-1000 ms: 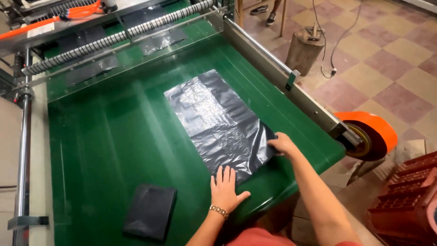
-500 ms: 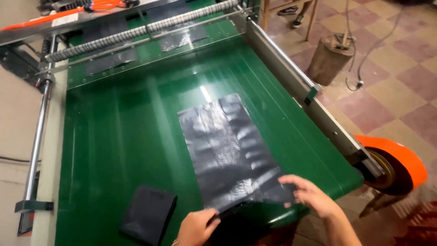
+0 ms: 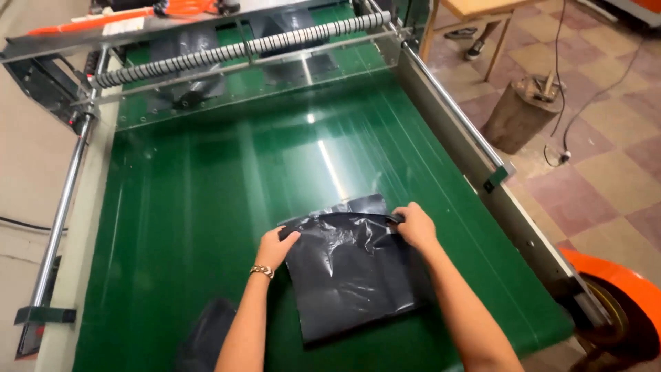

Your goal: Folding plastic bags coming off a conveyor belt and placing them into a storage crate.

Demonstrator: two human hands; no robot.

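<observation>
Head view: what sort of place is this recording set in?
Most likely a small workshop making plastic bags. A wide green conveyor belt runs out from under a spiral-wrapped roller, both hands fold a black plastic bag on it, and an orange wheel guard sits over a tiled floor.

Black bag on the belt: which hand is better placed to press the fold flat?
Probably left. The left hand lies partly on the black bag at its folded edge, while the right hand pinches the other corner.
</observation>
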